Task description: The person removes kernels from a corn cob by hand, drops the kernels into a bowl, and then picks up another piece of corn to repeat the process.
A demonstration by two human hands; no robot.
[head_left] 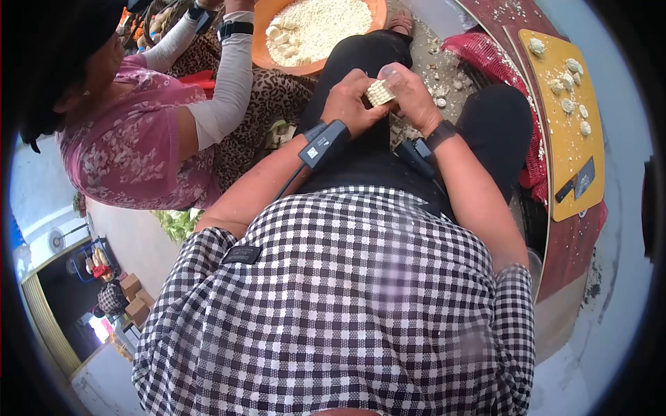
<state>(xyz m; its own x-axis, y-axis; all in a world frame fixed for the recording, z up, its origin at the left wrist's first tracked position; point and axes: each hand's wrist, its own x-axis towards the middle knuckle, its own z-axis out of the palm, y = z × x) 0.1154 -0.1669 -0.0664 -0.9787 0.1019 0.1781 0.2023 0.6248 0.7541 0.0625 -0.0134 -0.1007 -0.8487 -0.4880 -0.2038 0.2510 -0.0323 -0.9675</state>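
Observation:
A short piece of pale corn cob [379,93], its rows of kernels showing, is held over my lap between both hands. My left hand [349,104] is closed around one side of it, fingers curled. On the other side my right hand [412,96] presses against the cob with bent fingers, the thumb close to the kernels. Part of the cob is hidden by the fingers. Beyond my hands stands an orange basin [259,40], holding many loose pale kernels [331,22] and a few larger chunks.
At right, a yellow cutting board [563,156] carries several corn pieces [568,105] and a knife [584,179]. Beside my knee lies a red mesh sack [479,48]. A co-worker [132,149] sits close at left, arms raised near the basin. Scraps litter the floor [444,73].

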